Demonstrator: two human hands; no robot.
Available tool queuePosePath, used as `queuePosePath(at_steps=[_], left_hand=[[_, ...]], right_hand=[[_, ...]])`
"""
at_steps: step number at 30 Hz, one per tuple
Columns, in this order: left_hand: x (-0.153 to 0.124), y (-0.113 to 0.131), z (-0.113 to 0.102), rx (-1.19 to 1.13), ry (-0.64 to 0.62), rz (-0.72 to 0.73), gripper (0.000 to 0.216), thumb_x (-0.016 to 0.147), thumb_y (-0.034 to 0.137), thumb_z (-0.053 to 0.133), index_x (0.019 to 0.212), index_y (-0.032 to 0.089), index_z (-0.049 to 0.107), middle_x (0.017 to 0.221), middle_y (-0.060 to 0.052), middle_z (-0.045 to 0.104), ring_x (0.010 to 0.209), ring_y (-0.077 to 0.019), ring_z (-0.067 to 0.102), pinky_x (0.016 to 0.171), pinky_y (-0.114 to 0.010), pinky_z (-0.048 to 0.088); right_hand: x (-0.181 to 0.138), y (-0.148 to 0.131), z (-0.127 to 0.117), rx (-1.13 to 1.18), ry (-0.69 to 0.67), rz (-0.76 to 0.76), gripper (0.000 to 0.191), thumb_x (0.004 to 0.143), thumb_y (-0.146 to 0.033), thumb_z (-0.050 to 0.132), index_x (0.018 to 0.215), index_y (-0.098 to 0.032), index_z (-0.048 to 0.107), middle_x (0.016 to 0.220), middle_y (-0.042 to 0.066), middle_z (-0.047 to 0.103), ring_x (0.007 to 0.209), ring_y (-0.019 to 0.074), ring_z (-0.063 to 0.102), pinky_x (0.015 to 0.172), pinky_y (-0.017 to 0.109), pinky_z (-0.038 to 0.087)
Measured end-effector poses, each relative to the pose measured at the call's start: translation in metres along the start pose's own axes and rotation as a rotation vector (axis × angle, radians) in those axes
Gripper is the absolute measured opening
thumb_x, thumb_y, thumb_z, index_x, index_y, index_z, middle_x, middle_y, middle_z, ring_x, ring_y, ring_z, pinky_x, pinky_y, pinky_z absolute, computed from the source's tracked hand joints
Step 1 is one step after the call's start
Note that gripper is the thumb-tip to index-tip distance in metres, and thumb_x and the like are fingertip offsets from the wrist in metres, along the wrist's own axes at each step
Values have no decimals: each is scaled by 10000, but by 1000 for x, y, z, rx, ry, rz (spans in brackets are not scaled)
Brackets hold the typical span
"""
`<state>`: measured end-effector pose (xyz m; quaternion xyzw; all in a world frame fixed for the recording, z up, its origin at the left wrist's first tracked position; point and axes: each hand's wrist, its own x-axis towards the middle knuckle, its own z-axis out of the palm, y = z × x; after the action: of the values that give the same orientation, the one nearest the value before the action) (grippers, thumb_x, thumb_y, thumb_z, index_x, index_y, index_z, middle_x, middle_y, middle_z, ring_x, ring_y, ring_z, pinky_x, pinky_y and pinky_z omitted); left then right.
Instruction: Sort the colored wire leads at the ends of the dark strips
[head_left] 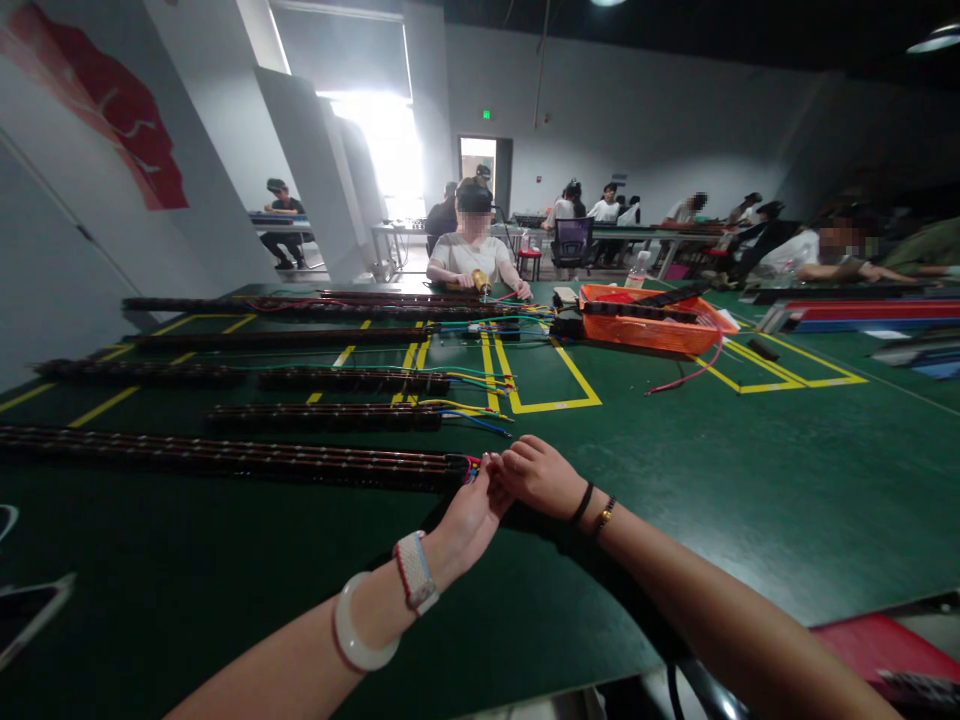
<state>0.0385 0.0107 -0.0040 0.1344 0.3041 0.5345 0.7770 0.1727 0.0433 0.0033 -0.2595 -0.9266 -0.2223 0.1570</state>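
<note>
A long black cable chain (247,455) lies across the table on the near left. Short coloured wires (472,467), red and blue among them, come out of its right end. My left hand (471,518) is closed at that end, its fingers around the wires. Touching its fingertips is my right hand (541,478), closed in a pinch; whatever sits between those fingers is hidden. Just beyond my hands, a shorter black chain (330,416) lies with loose yellow and blue wires (480,415) at its right end.
More black chains (352,380) lie in rows farther back on the green table (750,480), which bears yellow tape outlines (559,406). An orange bin (645,335) holds chain pieces, with a red wire hanging out. A person (471,250) works across the table; others sit behind.
</note>
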Motion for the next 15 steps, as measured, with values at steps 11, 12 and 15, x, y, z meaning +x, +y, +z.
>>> queuePosePath(at_steps=[11, 12, 15], left_hand=[[-6, 5, 1, 146, -111, -67, 313, 910, 331, 418, 942, 81, 605, 994, -147, 655, 961, -190, 609, 945, -353, 436], [-6, 5, 1, 154, -95, -71, 318, 910, 335, 418, 943, 81, 605, 1002, -151, 655, 974, -194, 607, 949, -355, 434], [-5, 5, 1, 156, -82, -63, 321, 909, 340, 418, 929, 82, 608, 1013, -157, 656, 1002, -202, 603, 961, -360, 428]], right_hand=[[-19, 38, -16, 187, 0, 33, 353, 849, -460, 510, 1036, -179, 615, 896, 75, 616, 834, 186, 494, 816, 342, 346], [-20, 39, -15, 177, -9, 21, 309, 867, -428, 493, 997, -180, 624, 852, 67, 615, 806, 178, 492, 807, 335, 344], [-18, 37, -14, 126, -18, -13, 255, 912, -330, 430, 924, -178, 634, 748, 45, 602, 736, 159, 477, 788, 322, 332]])
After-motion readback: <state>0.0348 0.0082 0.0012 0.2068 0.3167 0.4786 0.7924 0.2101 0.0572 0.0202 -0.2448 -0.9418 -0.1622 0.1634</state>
